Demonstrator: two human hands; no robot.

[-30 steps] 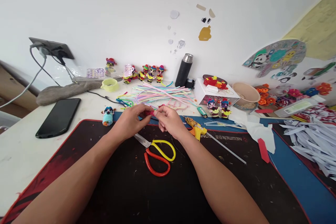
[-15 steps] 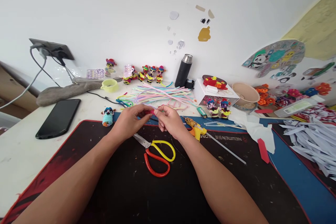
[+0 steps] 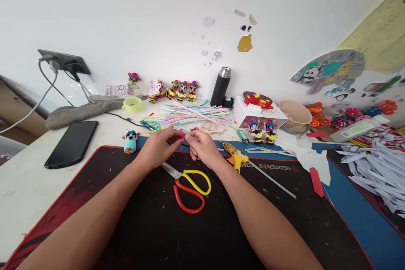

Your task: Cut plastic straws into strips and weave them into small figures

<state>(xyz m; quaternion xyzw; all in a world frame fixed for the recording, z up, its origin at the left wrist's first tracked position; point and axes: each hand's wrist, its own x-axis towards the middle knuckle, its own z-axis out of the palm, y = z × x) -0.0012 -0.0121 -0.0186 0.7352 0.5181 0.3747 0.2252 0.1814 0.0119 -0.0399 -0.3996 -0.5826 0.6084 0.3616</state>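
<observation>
My left hand (image 3: 159, 147) and my right hand (image 3: 202, 147) meet above the far part of the black mat (image 3: 152, 219). Between their pinched fingertips is a small red piece (image 3: 179, 137), mostly hidden by the fingers. Scissors (image 3: 186, 187) with one yellow and one red handle lie just below the hands. Right of my right hand rests a yellow glue gun (image 3: 236, 158) with a clear glue stick in it. A small light-blue figure (image 3: 130, 141) stands left of my left hand.
Behind the hands lie pastel pipe cleaners (image 3: 196, 114), several small figures and a black flask (image 3: 220, 86). A phone (image 3: 72, 143) is at the left. To the right are a white box (image 3: 253, 114), a bowl (image 3: 294, 114) and white paper strips (image 3: 375, 173).
My right fingers have closed in more over the red piece, which shows less at their tips. The camera view has shifted slightly.
</observation>
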